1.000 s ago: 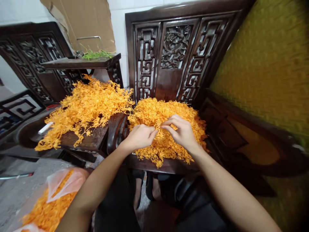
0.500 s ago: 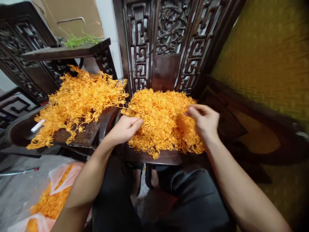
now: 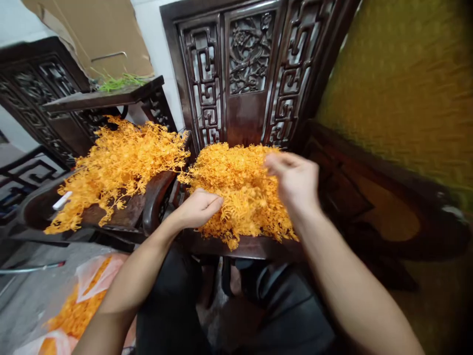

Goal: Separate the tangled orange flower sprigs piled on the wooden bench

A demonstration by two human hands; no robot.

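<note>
My left hand (image 3: 201, 208) is closed, thumb pressed along the curled forefinger; I cannot tell whether a strand is caught inside it. My right hand (image 3: 297, 180), blurred, is lifted at the far right of the work, its thumb and fingers drawn near each other; whether they meet or pinch anything, I cannot tell.

Between and beneath my hands lies the broad mound of bright orange, frilly, branching strands (image 3: 236, 165), its surface curly and springy. It covers most of a glossy dark-brown wooden seat (image 3: 251, 248), its front fringe hanging at the edge. Behind rises a polished dark wooden backrest (image 3: 247, 118), cut into angular fretwork on either side of a carved floral panel.

To the left, past a smooth, curved dark wooden armrest (image 3: 157, 199), a looser heap of the same orange sprays (image 3: 125, 158) spreads over dark wood, near a small white oblong block (image 3: 61, 200). Farther back, thin green stems (image 3: 121, 82) lie on a dark wooden stand (image 3: 103, 100), before a torn-edged brown cardboard sheet (image 3: 99, 34).

Low at my left, a crinkled translucent pinkish plastic bag (image 3: 98, 281) holds more orange pieces on the grey floor (image 3: 22, 296).
</note>
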